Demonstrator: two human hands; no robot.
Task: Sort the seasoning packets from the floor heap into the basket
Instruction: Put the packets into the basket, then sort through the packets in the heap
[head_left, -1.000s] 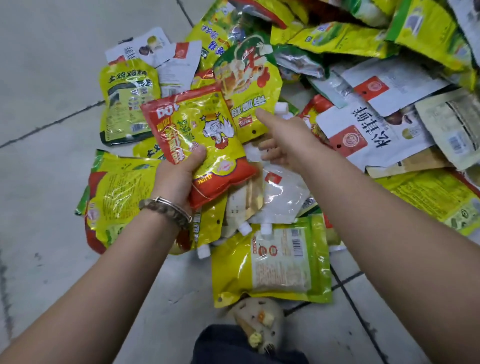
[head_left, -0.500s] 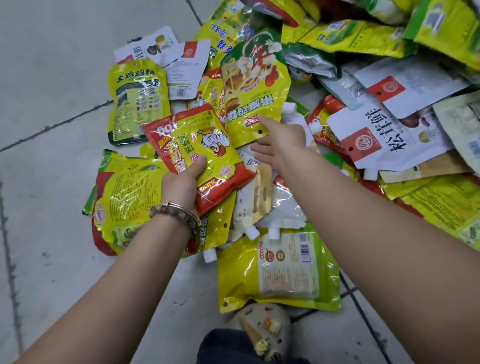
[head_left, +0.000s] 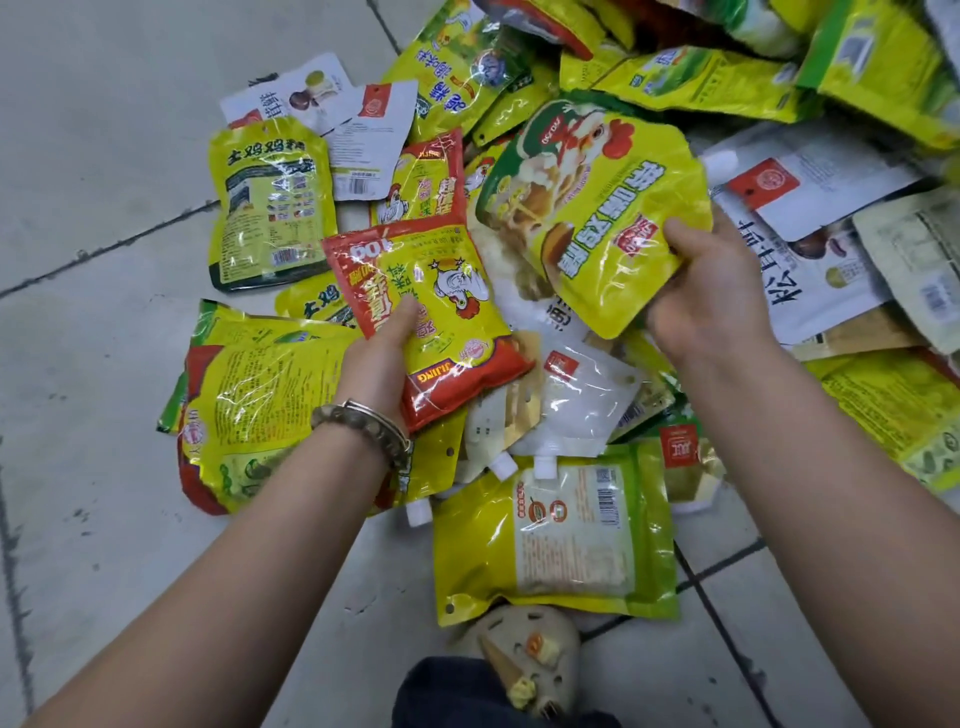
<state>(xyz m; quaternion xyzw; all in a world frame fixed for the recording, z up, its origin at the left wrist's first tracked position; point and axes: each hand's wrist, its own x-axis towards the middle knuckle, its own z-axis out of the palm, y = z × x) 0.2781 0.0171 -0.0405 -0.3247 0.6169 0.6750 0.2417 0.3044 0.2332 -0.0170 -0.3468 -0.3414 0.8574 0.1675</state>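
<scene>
A heap of seasoning packets (head_left: 566, 530) covers the tiled floor in front of me. My left hand (head_left: 382, 358) grips a red-and-yellow chicken packet (head_left: 431, 306) by its lower edge, thumb on its face. My right hand (head_left: 711, 291) holds a larger yellow-and-green packet with a rooster picture (head_left: 587, 208), lifted above the heap, thumb on its front corner. No basket is in view.
White mushroom packets (head_left: 810, 176) lie at the right, yellow ones (head_left: 270, 202) at the left and back. Bare grey floor tiles (head_left: 104, 130) stretch to the left. My shoe (head_left: 524, 660) sits at the bottom, just under a yellow spouted pouch.
My right hand reached into the heap, took hold of the yellow-and-green rooster packet and lifted it. My left hand kept its grip on the red-and-yellow packet.
</scene>
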